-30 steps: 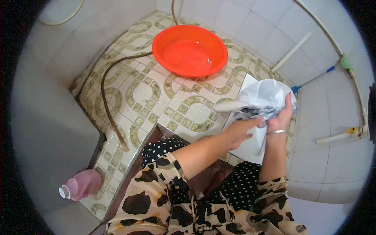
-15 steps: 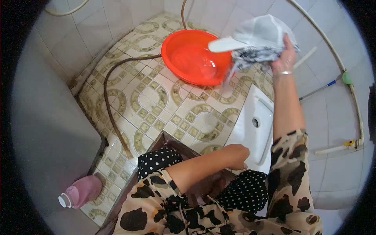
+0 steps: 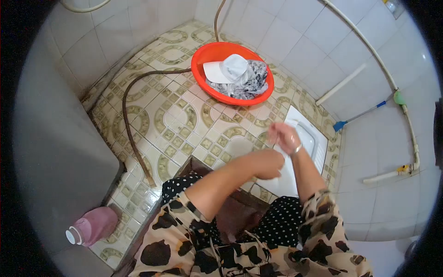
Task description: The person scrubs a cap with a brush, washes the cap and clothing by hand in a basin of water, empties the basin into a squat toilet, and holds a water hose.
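Note:
A white cap rests on a bundle of wet black-and-white patterned cloth inside the red basin on the tiled floor. My right hand, with a bracelet at the wrist, is over the white squat toilet. It holds nothing, and its fingers are loosely bent and apart, slightly blurred. Just below and left of it is my left hand, with its fingers curled in and nothing seen in it. Both hands are apart from the basin.
A brown hose curves over the floor left of the basin. A pink bottle with a white cap stands at lower left beside a grey surface. On the right wall are a pipe, a yellow-handled tap and a blue brush.
My right hand has let go of the cap and patterned cloth, which now lie in the basin, and has come back down toward my left hand. My left hand has shifted slightly left and up.

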Motion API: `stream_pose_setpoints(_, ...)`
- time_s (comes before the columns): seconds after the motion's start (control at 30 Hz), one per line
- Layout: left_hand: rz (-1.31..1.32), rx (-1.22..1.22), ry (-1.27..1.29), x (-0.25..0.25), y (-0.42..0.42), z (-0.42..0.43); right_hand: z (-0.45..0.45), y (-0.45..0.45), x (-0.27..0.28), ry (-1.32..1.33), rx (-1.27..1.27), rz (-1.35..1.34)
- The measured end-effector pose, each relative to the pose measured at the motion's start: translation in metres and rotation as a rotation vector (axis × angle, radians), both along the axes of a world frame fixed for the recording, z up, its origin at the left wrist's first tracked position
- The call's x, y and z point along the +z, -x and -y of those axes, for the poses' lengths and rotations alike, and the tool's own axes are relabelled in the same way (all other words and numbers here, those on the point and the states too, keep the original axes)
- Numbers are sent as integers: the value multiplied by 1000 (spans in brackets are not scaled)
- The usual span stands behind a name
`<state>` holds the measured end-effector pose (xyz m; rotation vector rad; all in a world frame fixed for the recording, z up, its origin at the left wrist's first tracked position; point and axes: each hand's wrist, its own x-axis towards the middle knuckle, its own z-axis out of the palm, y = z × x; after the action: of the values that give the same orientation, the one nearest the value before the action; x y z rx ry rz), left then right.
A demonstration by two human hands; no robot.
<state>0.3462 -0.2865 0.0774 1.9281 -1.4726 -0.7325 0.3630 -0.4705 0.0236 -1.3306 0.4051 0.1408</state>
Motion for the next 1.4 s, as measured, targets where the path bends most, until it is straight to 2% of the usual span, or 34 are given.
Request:
stream_pose_setpoints(0.07, -25, 20, 117, 13, -18, -21, 6, 48, -24, 54, 31, -22)
stream_pose_setpoints(0.1, -75, 107, 227, 14, -30, -37, -12, 73, -10, -16, -59, -129)
stream_pose_setpoints(0.13, -123, 192, 332, 13, -39, -55, -17, 93, -8, -26, -58, -127)
stream_pose_setpoints(0.2, -95, 523, 428, -5, -56, -98, -16, 120, -7, -85, -24, -148)
stream_pose_setpoints(0.27, -72, 903, 250, -46, -67, -151, -7, 130, -9, -39, -14, -138)
stream_pose_setpoints(0.33, 208, 1062, -319, -111, -66, -218, -10, 127, -8, 45, -54, -89)
stream_pose_setpoints(0.37, 211, 1088, -365, -120, -55, -244, -13, 123, -10, 105, -35, -73)
stream_pose_setpoints(0.43, 333, 1137, -642, -132, -35, -283, -26, 114, -10, 108, 35, -105)
stream_pose_setpoints(0.47, 332, 1139, -675, -142, -30, -296, -30, 111, -12, 111, 84, -104)
stream_pose_setpoints(0.53, 532, 960, -632, -157, -33, -309, -36, 100, -23, 95, 168, -90)
stream_pose_setpoints(0.57, 528, 937, -660, -157, -38, -307, -40, 97, -33, 123, 203, -74)
stream_pose_setpoints(0.63, 380, 862, -917, -160, -52, -299, -36, 98, -64, 185, 257, -63)
stream_pose_setpoints(0.67, 535, 723, -936, -172, -60, -307, -34, 102, -79, 159, 240, -77)
stream_pose_setpoints(0.7, 688, 566, -939, -182, -70, -318, -31, 107, -89, 379, 330, -69)
stream_pose_setpoints(0.73, 679, 440, -991, -175, -83, -314, -26, 108, -94, 603, 415, -64)
stream_pose_setpoints(0.77, 671, 312, -1041, -166, -98, -310, -18, 104, -88, 595, 510, 17)
stream_pose_setpoints(0.8, 661, 392, -1071, -170, -116, -316, -9, 95, -79, 592, 606, 107)
stream_pose_setpoints(0.83, 649, 481, -1092, -175, -140, -318, 2, 87, -76, 585, 580, 99)
stream_pose_setpoints(0.9, 389, 965, -1252, -177, -193, -314, 16, 79, -77, 666, 600, -36)
stream_pose_setpoints(0.93, 380, 943, -1263, -176, -212, -294, 20, 74, -79, 654, 599, -58)
stream_pose_setpoints(1.0, 376, 1256, -1013, -155, -247, -261, 23, 62, -74, 650, 556, 56)
stream_pose_setpoints(1.03, 380, 1249, -1020, -147, -257, -255, 24, 62, -77, 578, 592, -1)
stream_pose_setpoints(1.1, 233, 1277, -870, -119, -275, -248, 22, 67, -83, 555, 630, -29)
stream_pose_setpoints(1.2, 340, 1252, -971, -57, -280, -262, 10, 85, -98, 478, 616, -39)
stream_pose_setpoints(1.27, 224, 1316, -912, -6, -269, -253, -3, 114, -114, 444, 337, -358)
stream_pose_setpoints(1.3, 148, 1337, -835, 11, -268, -264, -14, 129, -104, 455, 337, -369)
stream_pose_setpoints(1.37, 55, 1357, -723, 47, -268, -262, -33, 162, -77, 693, 194, -419)
stream_pose_setpoints(1.4, 116, 1293, -748, 69, -264, -248, -37, 167, -49, 422, 99, -358)
